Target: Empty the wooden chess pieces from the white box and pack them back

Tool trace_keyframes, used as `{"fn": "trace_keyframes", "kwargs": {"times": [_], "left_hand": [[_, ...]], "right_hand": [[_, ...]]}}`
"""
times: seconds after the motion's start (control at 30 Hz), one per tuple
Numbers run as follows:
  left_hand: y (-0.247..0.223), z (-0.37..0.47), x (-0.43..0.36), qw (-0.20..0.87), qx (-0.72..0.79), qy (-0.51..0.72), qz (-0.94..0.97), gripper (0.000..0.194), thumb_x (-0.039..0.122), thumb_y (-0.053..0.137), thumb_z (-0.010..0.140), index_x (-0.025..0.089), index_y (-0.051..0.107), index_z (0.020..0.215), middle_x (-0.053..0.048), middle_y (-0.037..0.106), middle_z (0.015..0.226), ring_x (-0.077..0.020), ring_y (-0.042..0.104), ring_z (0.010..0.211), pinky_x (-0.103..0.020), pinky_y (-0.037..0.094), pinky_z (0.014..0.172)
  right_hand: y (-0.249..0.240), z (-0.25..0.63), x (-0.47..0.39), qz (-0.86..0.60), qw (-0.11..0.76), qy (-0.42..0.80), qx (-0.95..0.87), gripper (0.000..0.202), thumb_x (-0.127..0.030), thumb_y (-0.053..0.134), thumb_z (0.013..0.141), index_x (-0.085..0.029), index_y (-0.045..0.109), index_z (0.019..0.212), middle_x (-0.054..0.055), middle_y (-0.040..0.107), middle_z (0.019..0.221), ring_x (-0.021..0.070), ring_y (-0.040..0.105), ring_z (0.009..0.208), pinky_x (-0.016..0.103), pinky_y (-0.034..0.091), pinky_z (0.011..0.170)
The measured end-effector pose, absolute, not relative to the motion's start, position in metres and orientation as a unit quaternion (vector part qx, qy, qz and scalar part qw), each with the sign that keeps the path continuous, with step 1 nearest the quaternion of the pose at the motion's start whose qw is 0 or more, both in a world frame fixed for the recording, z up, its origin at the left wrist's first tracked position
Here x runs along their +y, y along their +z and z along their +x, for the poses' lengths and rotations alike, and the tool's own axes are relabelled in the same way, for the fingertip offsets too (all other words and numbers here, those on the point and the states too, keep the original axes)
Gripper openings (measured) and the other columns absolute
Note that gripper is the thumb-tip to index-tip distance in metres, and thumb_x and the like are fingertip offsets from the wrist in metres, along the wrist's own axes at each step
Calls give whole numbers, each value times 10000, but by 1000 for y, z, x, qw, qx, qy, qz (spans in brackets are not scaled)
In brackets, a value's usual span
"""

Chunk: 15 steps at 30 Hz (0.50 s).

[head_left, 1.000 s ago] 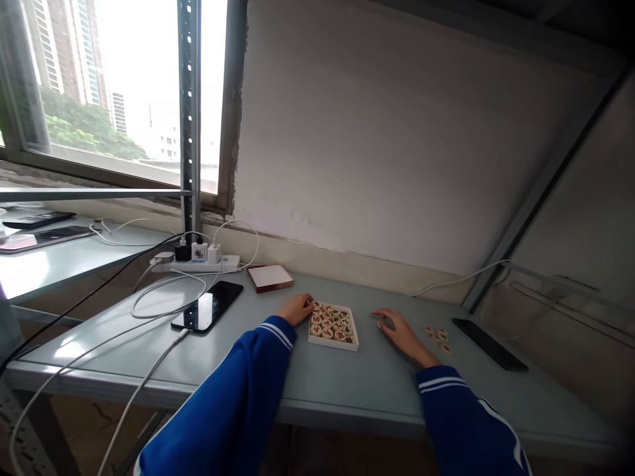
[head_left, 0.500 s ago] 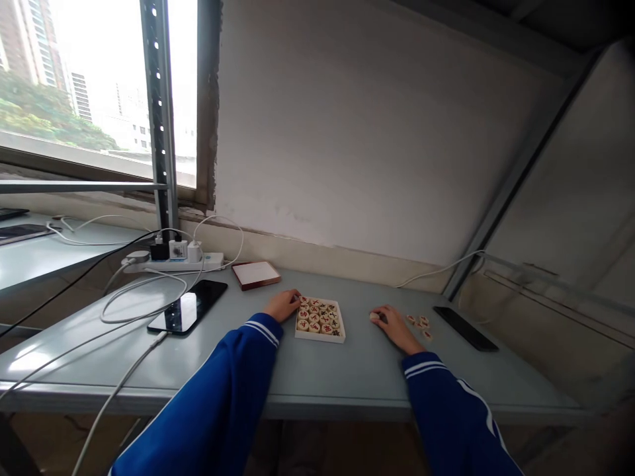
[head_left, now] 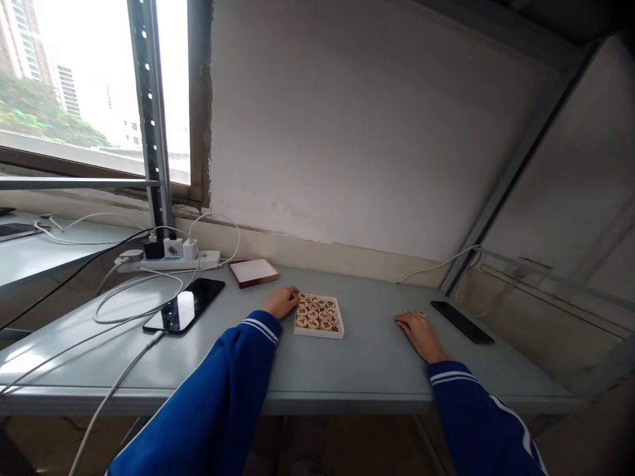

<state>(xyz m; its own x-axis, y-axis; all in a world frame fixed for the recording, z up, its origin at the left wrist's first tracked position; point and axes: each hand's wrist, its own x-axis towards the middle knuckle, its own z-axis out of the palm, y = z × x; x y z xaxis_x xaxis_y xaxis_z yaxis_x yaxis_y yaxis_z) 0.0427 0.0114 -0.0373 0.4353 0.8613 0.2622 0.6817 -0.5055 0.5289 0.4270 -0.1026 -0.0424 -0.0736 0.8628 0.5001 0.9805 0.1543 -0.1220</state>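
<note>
White box (head_left: pixel 317 334) walls frame the round game pieces (head_left: pixel 312 324), presumably keeping them from sliding about the bench (head_left: pixel 362 370). The left hand (head_left: pixel 281 303) has bent fingers at the box's left edge, perhaps to steady it; a pinch cannot be told. To the right, the right hand (head_left: pixel 419 330) partly covers loose pieces (head_left: pixel 421 313); whether its curved fingers grip one is hidden.

Indoor room, dormitory-like, exact kind unclear: grey metal desk (head_left: pixel 367 367) under overhead frame (head_left: pixel 496 33), perforated post (head_left: pixel 149 99) by far left corner; power strip (head_left: pixel 206 260) with plugged chargers (head_left: pixel 189 250) there, phone (head_left: pixel 200 299) nearer left edge; second desk (head_left: pixel 44 258) beyond; plain wall (head_left: pixel 347 132), chipped window surround (head_left: pixel 200 99), high-rises (head_left: pixel 30 39) outside.
</note>
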Motion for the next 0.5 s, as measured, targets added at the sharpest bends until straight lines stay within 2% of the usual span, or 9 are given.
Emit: {"fn": "trace_keyframes", "kwargs": {"times": [0.17, 0.37, 0.43, 0.5], "left_hand": [[-39, 42, 14, 166, 466, 253, 831, 316, 328, 381, 792, 171, 564, 996, -60, 639, 868, -191, 569, 801, -283, 410, 715], [-38, 42, 16, 170, 472, 238, 832, 303, 319, 376, 810, 175, 566, 997, -63, 630, 906, -197, 570, 841, -297, 421, 755], [-29, 42, 8, 147, 483, 244, 828, 315, 274, 357, 827, 154, 545, 1049, -88, 605, 975, -209, 556, 909, -322, 413, 812], [-16, 42, -10, 80, 494, 289, 816, 356, 201, 324, 841, 124, 483, 1150, -125, 540, 1095, -228, 506, 1018, -365, 371, 896]], "right_hand": [[-53, 448, -103, -631, 257, -119, -722, 256, -286, 427, 792, -194, 658, 853, 87, 654, 966, 241, 582, 941, 417, 416, 874], [-69, 438, -78, -644, 228, -130, -718, 412, -150, 295, 811, -135, 538, 1143, 130, 526, 1205, 235, 420, 1177, 464, 307, 985], [-73, 430, -75, -660, 206, -107, -714, 427, -199, 281, 841, -129, 479, 1213, 139, 486, 1245, 249, 389, 1200, 480, 277, 1000], [-74, 425, -76, -680, 195, -93, -701, 447, -277, 257, 869, -153, 425, 1264, 132, 446, 1285, 263, 366, 1214, 505, 244, 1008]]}}
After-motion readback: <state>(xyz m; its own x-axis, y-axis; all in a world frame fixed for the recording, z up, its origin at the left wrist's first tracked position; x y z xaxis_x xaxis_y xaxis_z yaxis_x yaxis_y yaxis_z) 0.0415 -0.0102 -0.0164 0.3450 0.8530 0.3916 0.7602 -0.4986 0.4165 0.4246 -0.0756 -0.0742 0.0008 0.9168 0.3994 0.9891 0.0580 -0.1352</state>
